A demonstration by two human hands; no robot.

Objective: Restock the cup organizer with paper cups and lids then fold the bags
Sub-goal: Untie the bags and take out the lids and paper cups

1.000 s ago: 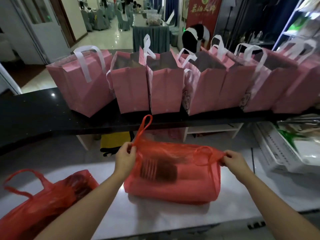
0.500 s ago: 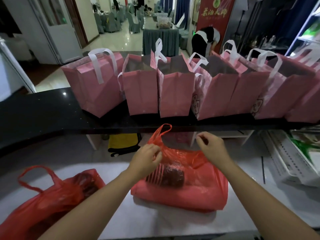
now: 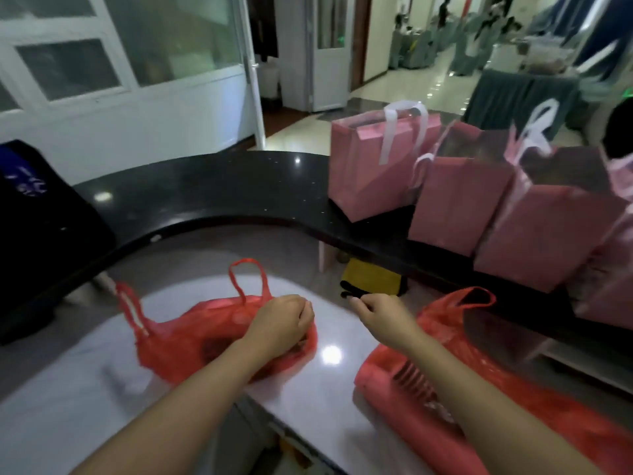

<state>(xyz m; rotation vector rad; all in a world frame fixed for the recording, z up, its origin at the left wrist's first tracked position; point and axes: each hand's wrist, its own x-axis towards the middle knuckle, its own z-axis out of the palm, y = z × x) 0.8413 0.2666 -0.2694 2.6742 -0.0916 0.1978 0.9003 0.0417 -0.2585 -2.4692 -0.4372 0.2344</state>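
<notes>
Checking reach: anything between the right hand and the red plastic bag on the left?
Nothing visible. The right hand hovers over bare white countertop, and the gap across to the left red plastic bag is open. The left hand already rests on that bag.

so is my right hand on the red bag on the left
No, the right hand is in the air between the two bags, touching neither; only the left hand is at the left red bag.

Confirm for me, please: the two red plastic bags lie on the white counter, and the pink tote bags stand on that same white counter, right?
Not quite. The head view shows both red plastic bags on the white counter, but the pink tote bags stand on the raised black countertop behind it.
</notes>
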